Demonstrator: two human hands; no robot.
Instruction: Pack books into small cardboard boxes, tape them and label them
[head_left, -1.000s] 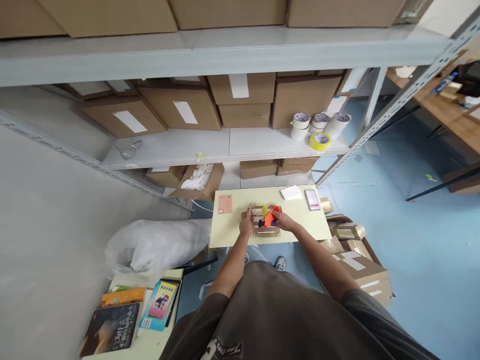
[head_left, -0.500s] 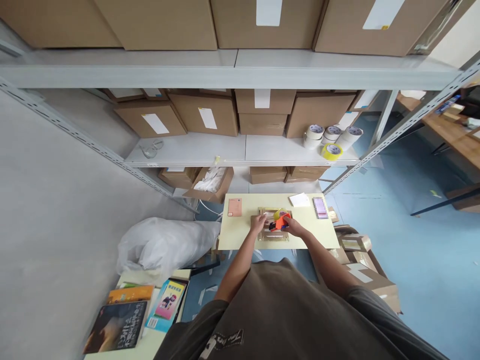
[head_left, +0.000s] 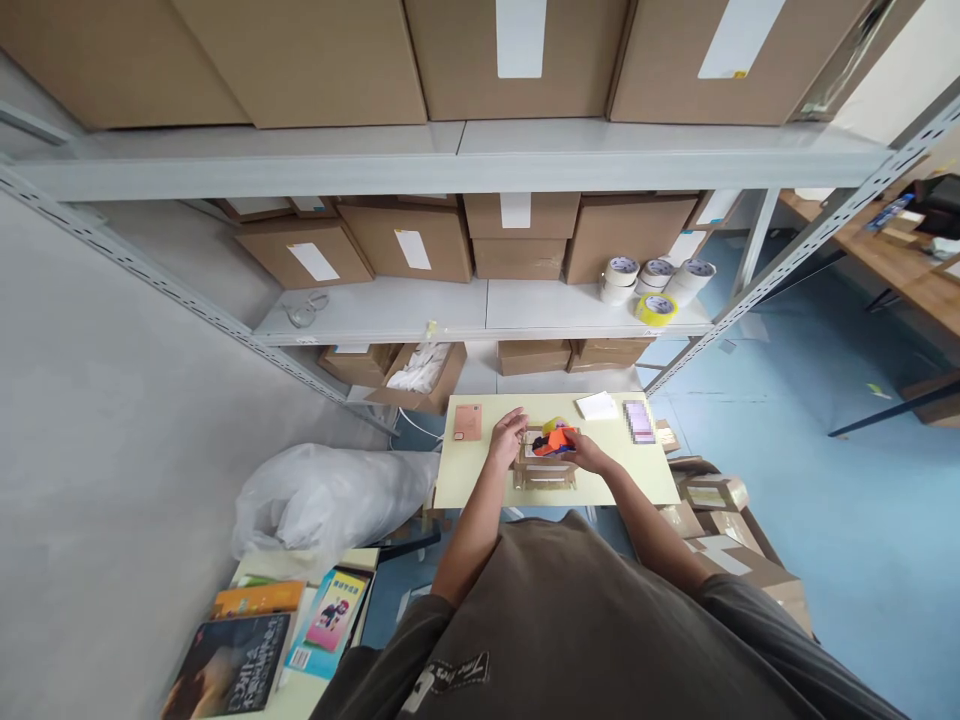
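A small cardboard box [head_left: 546, 472] with shiny tape along its side lies on the pale yellow table [head_left: 469, 480]. My right hand [head_left: 589, 452] grips an orange tape dispenser [head_left: 556, 440] carrying a yellowish tape roll, held over the top of the box. My left hand [head_left: 508, 438] is at the box's upper left corner, its fingers bent and close together; whether they pinch tape or the box edge is too small to make out.
On the table are a pinkish-brown card [head_left: 468, 422], white papers [head_left: 597, 406] and a blurred purple item [head_left: 639, 422]. Shelving with tape rolls [head_left: 656, 309] stands beyond. Cardboard boxes [head_left: 739, 560] lie right, a white plastic bag [head_left: 330, 500] and books [head_left: 232, 660] left.
My left hand has shifted up and slightly left, toward the box's far corner. The tape dispenser in my right hand has moved slightly left over the box. The view has tilted a little.
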